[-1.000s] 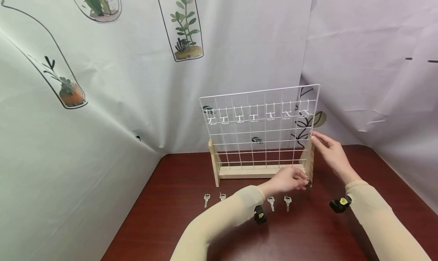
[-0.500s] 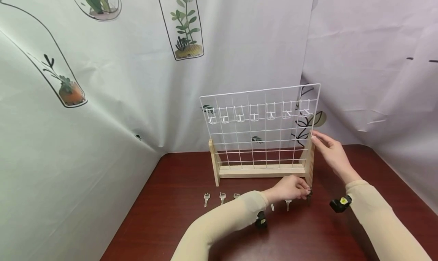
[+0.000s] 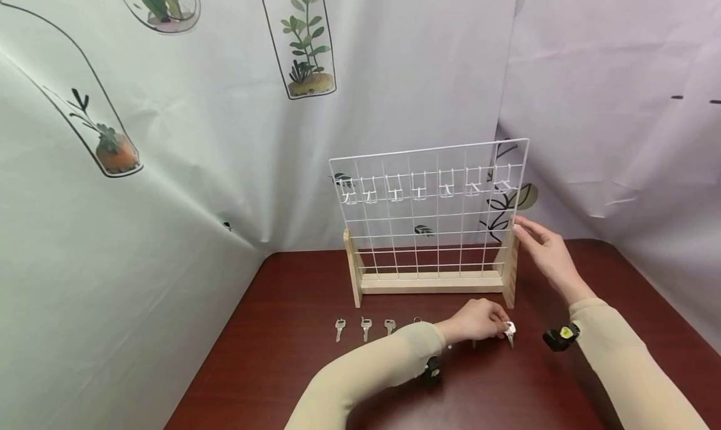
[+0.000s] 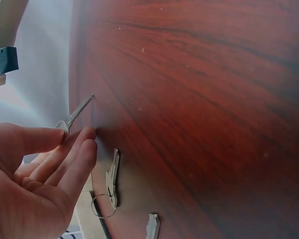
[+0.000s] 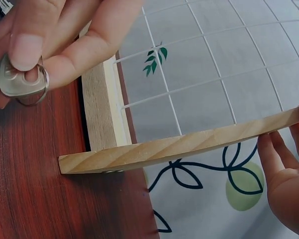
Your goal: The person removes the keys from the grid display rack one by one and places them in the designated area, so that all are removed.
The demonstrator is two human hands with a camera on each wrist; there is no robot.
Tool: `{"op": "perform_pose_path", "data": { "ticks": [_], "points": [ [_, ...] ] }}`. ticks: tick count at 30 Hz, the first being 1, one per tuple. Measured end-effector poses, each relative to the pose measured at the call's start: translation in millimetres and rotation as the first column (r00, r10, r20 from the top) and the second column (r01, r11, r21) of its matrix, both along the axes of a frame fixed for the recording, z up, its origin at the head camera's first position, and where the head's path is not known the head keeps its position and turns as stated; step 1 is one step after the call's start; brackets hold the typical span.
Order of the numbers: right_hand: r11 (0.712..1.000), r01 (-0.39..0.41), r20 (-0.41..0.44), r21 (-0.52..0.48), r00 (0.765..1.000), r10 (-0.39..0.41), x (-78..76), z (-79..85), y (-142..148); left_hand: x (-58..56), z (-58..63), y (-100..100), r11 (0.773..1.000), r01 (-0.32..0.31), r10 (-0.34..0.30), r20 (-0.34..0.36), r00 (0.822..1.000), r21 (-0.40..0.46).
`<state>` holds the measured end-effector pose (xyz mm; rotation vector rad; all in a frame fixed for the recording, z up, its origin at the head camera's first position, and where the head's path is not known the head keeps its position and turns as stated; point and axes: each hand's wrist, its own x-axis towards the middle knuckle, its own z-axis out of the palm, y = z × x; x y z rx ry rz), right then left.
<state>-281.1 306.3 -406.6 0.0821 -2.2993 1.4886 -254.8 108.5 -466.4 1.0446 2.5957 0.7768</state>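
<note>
My left hand [image 3: 475, 319] pinches a silver key [image 3: 509, 331] by its head, low over the table in front of the rack's right leg. In the left wrist view that key [image 4: 80, 110] points its blade away from the thumb, and the right wrist view shows a ring [image 5: 39, 88] through its head. A white wire grid rack [image 3: 428, 226] on a wooden stand stands behind. My right hand [image 3: 543, 251] holds the top of the right wooden upright [image 5: 189, 141] between thumb and fingers. White hooks [image 3: 419, 193] line the upper grid, with nothing hanging on them.
A row of keys lies on the dark red table [image 3: 270, 355] before the rack, including a left-end key [image 3: 340, 328] and another key [image 3: 390, 325]. My left forearm [image 3: 383, 361] partly covers the row. Printed white cloth [image 3: 225, 104] encloses the back and sides.
My left hand has come down and toward the front with the key, from beside the rack's right leg to low over the table. My right hand stays on the upright.
</note>
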Motion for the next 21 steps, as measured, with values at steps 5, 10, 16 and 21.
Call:
{"op": "perform_pose_path", "data": {
  "ticks": [5, 10, 16, 21],
  "points": [
    [1.0, -0.002, 0.001, -0.011, 1.0, 0.002, 1.8, -0.4, -1.1, -0.8, -1.2, 1.3, 1.0, 0.016, -0.016, -0.034, 0.999, 0.0],
    [1.0, 0.001, 0.009, -0.013, 1.0, -0.001, 0.3, -0.6, -0.6, -3.4, 0.8, 4.1, 0.999, 0.03, -0.034, -0.121, 0.992, -0.04],
    [1.0, -0.009, -0.007, -0.025, 1.0, 0.008, -0.8, -2.4, -0.1, -5.3, -0.5, 6.4, 0.997, 0.022, -0.034, -0.155, 0.987, -0.073],
    [1.0, 0.008, -0.009, -0.016, 1.0, -0.008, -0.4, -0.1, -1.2, -8.3, -1.2, 7.0, 0.995, 0.018, -0.036, -0.182, 0.983, -0.096]
  ]
}}
